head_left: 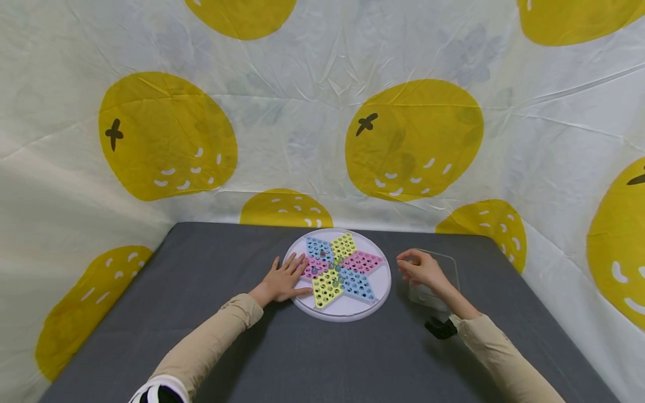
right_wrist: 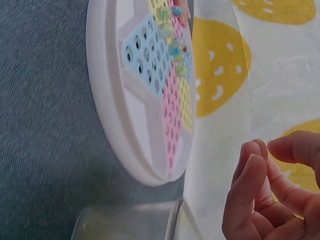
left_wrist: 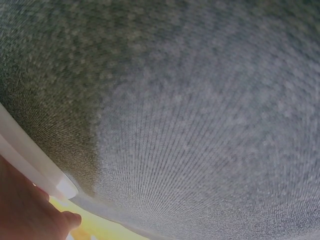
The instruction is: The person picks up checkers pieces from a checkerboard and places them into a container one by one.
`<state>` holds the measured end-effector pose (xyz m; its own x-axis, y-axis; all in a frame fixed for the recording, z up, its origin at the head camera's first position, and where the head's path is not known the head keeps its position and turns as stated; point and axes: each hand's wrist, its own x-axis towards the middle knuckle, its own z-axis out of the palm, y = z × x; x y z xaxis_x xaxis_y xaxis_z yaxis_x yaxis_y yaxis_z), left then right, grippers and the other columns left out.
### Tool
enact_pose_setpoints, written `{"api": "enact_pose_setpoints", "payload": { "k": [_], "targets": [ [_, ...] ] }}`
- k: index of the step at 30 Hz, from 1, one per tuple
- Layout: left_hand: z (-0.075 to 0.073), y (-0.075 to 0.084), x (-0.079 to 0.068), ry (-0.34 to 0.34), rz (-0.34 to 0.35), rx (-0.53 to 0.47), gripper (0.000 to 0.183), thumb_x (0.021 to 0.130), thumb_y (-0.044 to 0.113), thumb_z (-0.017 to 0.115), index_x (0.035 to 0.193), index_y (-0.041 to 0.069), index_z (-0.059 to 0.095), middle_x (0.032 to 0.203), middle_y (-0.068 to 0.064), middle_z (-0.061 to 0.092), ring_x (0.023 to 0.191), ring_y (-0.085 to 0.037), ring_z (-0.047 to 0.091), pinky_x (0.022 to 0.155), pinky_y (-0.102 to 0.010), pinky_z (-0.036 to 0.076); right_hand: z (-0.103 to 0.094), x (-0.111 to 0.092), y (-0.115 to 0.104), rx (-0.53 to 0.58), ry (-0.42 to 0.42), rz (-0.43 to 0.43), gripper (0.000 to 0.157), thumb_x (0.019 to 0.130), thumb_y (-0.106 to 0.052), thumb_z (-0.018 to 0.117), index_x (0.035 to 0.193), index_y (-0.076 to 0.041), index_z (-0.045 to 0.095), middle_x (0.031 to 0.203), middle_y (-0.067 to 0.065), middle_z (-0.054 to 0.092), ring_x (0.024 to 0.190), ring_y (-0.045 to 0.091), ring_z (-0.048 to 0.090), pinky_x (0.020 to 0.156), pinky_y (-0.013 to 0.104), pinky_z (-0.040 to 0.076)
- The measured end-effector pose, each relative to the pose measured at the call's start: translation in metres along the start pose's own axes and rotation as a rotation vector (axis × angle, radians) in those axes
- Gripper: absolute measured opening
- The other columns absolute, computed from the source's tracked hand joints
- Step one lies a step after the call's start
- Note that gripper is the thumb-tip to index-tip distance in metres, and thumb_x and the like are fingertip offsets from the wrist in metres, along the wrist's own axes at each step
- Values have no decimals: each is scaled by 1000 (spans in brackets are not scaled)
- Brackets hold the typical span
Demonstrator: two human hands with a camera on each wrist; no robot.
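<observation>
A round white Chinese checkers board (head_left: 347,314) lies on the table, its star of pink, yellow and blue sections full of small holes. Several glassy marbles (right_wrist: 175,49) sit around its middle and on the left sections. My left hand (head_left: 283,280) rests on the board's left edge with fingers spread; in the left wrist view it is partly cut off beside the rim (left_wrist: 30,155). To the right, my right hand (head_left: 423,271) hovers above a clear plastic box (head_left: 428,299). Its fingers (right_wrist: 250,172) bend loosely, thumb near fingertips, and nothing shows between them.
Dark grey cloth (head_left: 302,358) covers the table. Behind and on both sides hangs a pale curtain (head_left: 302,140) with large yellow fruit prints. A black strap (head_left: 440,328) shows by the right wrist.
</observation>
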<state>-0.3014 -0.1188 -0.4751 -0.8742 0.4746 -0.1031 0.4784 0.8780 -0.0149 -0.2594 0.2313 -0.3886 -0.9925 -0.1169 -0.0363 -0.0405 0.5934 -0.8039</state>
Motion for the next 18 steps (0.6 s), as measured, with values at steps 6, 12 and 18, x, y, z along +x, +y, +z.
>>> {"api": "enact_pose_setpoints", "payload": {
  "k": [6, 12, 18],
  "targets": [
    [3, -3, 3, 1, 3, 26, 84, 81, 70, 29, 145, 21, 5, 153, 2, 2, 140, -21, 1, 107, -56, 9, 10, 5, -10, -14, -23, 2, 32, 87, -26, 57, 107, 0, 56, 79, 9, 65, 64, 21, 62, 58, 38, 52],
    [1, -2, 2, 8, 12, 2, 84, 82, 68, 33, 145, 18, 9, 152, 0, 6, 140, -23, 4, 106, -57, 9, 20, 8, -13, -16, -61, -11, 29, 87, -23, 56, 106, -1, 56, 85, 21, 65, 64, 20, 62, 56, 34, 51],
    [3, -3, 3, 2, 5, 6, 84, 82, 70, 29, 145, 21, 4, 153, 2, 2, 140, -21, 1, 107, -56, 9, 33, 13, -14, -12, -88, -25, 26, 87, -18, 56, 106, 1, 56, 87, 24, 64, 65, 21, 63, 57, 38, 52]
  ]
}}
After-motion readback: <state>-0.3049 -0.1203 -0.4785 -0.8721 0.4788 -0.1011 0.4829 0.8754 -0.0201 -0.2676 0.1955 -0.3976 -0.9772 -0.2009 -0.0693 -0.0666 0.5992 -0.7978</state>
